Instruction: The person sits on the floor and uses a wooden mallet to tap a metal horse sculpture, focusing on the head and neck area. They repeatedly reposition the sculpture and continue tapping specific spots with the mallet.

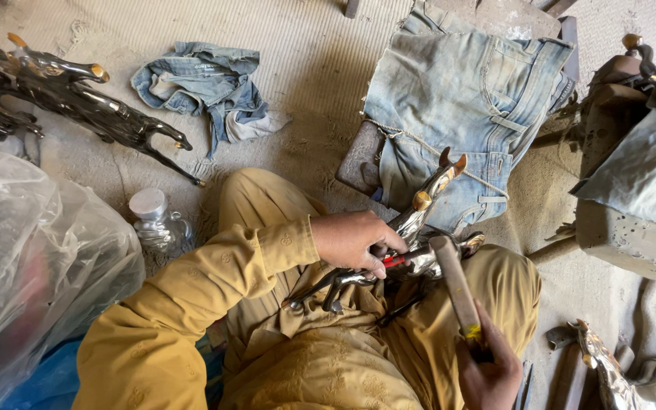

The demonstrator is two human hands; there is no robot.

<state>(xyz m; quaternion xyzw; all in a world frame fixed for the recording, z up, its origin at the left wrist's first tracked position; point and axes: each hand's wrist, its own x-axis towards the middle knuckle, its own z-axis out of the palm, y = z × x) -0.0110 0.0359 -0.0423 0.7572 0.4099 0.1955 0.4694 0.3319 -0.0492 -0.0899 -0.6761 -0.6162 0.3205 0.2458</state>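
A shiny silver metal animal figurine with gold-tipped horns lies across my lap. My left hand presses on its body and pinches a small red-handled tool against it. My right hand grips the lower end of a wooden-handled hammer, whose upper end rests near the figurine's back. I sit on the floor in mustard-yellow clothes.
Dark polished animal figurines lie at the upper left, another silver one at the lower right. Folded jeans cover a low block ahead; a denim rag, a small glass jar and a plastic bag sit left.
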